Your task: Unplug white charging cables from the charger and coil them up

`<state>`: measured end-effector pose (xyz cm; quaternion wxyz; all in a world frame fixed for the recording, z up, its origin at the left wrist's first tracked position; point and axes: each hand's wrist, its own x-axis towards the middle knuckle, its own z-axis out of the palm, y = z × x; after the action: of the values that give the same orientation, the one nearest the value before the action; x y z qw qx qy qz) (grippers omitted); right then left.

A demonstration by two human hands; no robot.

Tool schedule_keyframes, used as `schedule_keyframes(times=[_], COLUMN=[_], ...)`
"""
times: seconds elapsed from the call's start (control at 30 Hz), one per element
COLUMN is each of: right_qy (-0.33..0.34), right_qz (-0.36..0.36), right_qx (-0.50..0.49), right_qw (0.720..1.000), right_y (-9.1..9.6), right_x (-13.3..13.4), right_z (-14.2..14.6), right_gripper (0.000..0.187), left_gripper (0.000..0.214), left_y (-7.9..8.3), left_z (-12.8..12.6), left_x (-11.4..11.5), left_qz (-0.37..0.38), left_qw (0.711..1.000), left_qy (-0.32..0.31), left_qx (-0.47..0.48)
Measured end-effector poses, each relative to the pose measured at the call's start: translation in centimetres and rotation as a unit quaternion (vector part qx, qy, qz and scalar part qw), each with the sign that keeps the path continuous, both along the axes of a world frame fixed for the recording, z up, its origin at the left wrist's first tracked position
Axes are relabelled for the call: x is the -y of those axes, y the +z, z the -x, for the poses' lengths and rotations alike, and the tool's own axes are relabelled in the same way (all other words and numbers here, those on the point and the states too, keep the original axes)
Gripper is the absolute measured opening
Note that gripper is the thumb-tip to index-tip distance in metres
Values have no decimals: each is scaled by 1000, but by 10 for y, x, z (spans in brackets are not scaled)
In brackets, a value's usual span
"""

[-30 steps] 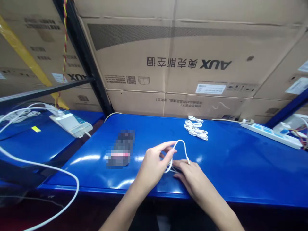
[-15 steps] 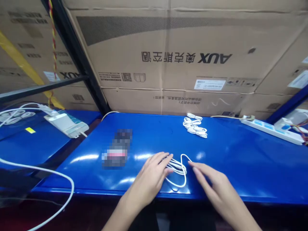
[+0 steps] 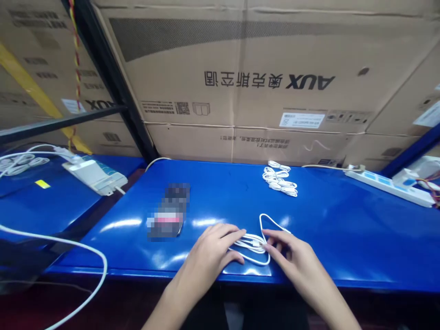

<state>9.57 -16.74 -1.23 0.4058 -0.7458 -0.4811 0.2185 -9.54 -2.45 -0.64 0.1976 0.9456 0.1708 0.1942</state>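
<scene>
A thin white cable [image 3: 254,242] lies in loose loops on the blue table [image 3: 343,238] near its front edge. My left hand [image 3: 213,250] rests flat on the table with fingers stretched out, fingertips pressing the cable's left end. My right hand [image 3: 292,254] is at the cable's right side, thumb and forefinger pinched on the strands, with one loop arching above it.
A pile of coiled white cables [image 3: 280,179] lies at the back of the table. A blurred dark object [image 3: 168,211] sits left of my hands. A white power strip [image 3: 388,188] lies at the right, another [image 3: 94,175] on the left table. Large cardboard boxes [image 3: 247,82] stand behind.
One second ago both hands held the cable's loop raised. It now lies on the table; my left hand flattened on it and my right hand closed on its right side.
</scene>
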Motion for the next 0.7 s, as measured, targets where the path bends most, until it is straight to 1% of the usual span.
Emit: schedule_keyframes(times=[0.1, 0.13, 0.2, 0.23, 0.3, 0.4, 0.47, 0.6, 0.7], right_qy=[-15, -21, -17, -5, 39, 105, 130, 146, 145], right_qz=[2, -4, -25, -36, -51, -47, -39, -39, -46], right_qx=[-49, -48, -15, 11, 69, 137, 161, 172, 184], right_qw=[999, 999, 999, 999, 996, 984, 978, 973, 971], right_y=[-4, -5, -6, -5, -1, 5, 8, 5, -1], right_x=[4, 3, -1, -4, -11, -21, -23, -19, -17], right_z=[-5, -5, -3, -1, 4, 11, 15, 21, 23], right_gripper=[42, 41, 36, 32, 28, 33, 34, 28, 27], left_gripper=[47, 45, 34, 28, 20, 17, 16, 27, 31], left_y=[3, 3, 2, 1, -2, -5, -4, 0, -1], left_z=[-2, -2, -2, -1, 0, 1, 2, 3, 2], left_x=[0, 0, 0, 0, 1, 2, 4, 8, 8], left_qz=[-8, -8, -6, -4, 6, 21, 28, 34, -22], left_qw=[1000, 1000, 1000, 999, 999, 998, 998, 998, 996], left_qy=[-7, -9, -20, -26, -39, -46, -30, 54, 89], left_qx=[1, 3, 15, 19, 24, 41, 53, 29, 11])
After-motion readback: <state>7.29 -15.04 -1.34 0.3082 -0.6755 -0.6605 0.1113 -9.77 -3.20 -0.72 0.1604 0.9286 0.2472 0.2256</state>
